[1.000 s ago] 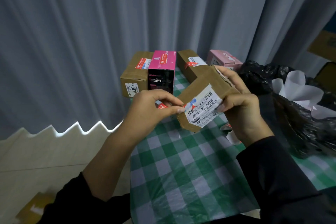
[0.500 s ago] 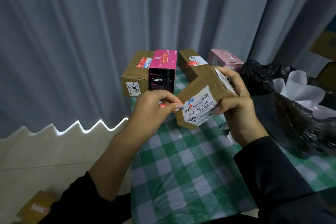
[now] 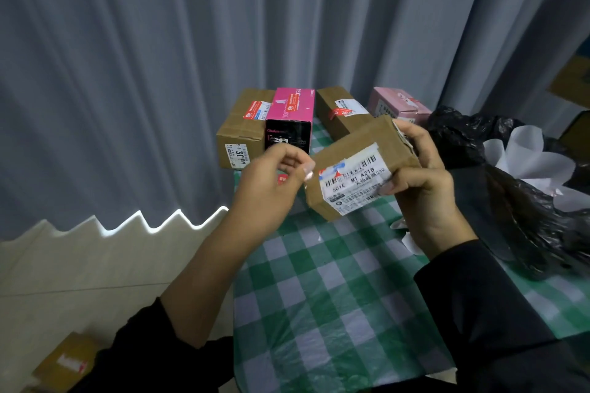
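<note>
The right hand (image 3: pixel 421 191) grips a cardboard box (image 3: pixel 351 145), tilted above the checked tablecloth (image 3: pixel 319 297), while the left hand (image 3: pixel 271 191), fingers curled, pinches the left corner of its label (image 3: pixel 354 183).

A: Backdrop?
B: Grey pleated curtain (image 3: pixel 127 73) across the whole rear.
A: Light?
B: Dim. Bright zigzag light strip (image 3: pixel 150 228) under the hem, left side.
A: Floor, furniture?
B: Pale floor (image 3: pixel 79 271) with faint seam lines. One table (image 3: pixel 319 313), right of centre, under a green-white check cloth.
</note>
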